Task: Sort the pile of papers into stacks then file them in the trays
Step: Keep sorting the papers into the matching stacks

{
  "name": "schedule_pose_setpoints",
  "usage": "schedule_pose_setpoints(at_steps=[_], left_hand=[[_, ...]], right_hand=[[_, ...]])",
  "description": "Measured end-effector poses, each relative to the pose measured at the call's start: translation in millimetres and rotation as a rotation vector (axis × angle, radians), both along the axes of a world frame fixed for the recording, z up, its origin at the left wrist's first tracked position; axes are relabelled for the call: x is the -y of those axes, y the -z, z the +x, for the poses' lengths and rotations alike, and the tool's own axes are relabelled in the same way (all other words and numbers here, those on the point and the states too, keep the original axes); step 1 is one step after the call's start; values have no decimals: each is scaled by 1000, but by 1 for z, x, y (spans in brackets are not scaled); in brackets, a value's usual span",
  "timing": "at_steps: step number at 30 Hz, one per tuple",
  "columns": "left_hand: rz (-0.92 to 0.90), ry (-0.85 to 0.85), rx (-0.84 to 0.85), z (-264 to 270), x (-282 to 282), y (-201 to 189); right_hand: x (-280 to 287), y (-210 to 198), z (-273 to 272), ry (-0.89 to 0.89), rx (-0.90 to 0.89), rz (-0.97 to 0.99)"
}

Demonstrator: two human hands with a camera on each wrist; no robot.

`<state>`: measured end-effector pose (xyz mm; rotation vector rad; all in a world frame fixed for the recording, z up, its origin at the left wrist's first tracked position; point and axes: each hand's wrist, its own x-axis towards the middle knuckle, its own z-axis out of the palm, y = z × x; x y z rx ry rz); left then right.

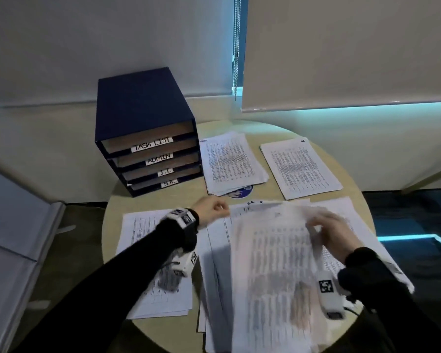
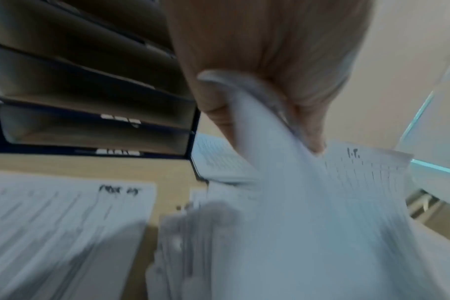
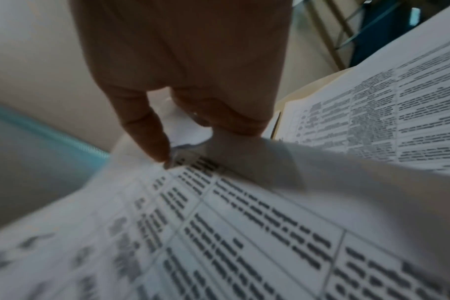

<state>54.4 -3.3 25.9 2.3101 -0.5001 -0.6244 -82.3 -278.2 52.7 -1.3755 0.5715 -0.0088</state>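
Observation:
A loose pile of printed papers (image 1: 265, 289) covers the near half of the round table (image 1: 278, 128). My left hand (image 1: 214, 210) pinches the top left corner of a lifted sheet (image 2: 295, 203); its fingers (image 2: 270, 60) curl over the paper's edge, beside a handwritten "I.T." mark (image 2: 353, 155). Further right, my right hand (image 1: 329, 230) pinches the edge of a blurred sheet of printed tables (image 3: 219, 233) between thumb (image 3: 147, 130) and fingers, above the pile. The blue tray unit (image 1: 143, 118) at the back left has four slots labelled TASK LIST, ADMIN, I.T. and H.R.
Two sorted stacks lie at the back of the table, one (image 1: 229, 164) next to the trays and one (image 1: 301, 166) to its right. A third stack (image 1: 148, 263) lies at the left under my left forearm. Lowered blinds (image 1: 341, 47) hang behind, and the floor drops off beyond the right edge.

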Motion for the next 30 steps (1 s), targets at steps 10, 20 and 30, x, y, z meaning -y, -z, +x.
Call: schedule_pose_setpoints(at_steps=[10,20,30], left_hand=[[337,203,363,-15,21,27],[182,187,547,-23,15,21],[-2,-85,242,-16,11,24]], right_hand=[[-36,75,-4,-153,-266,-326],[-30,71,8,-102,-242,-187],[-37,77,12,-165,-218,-247]])
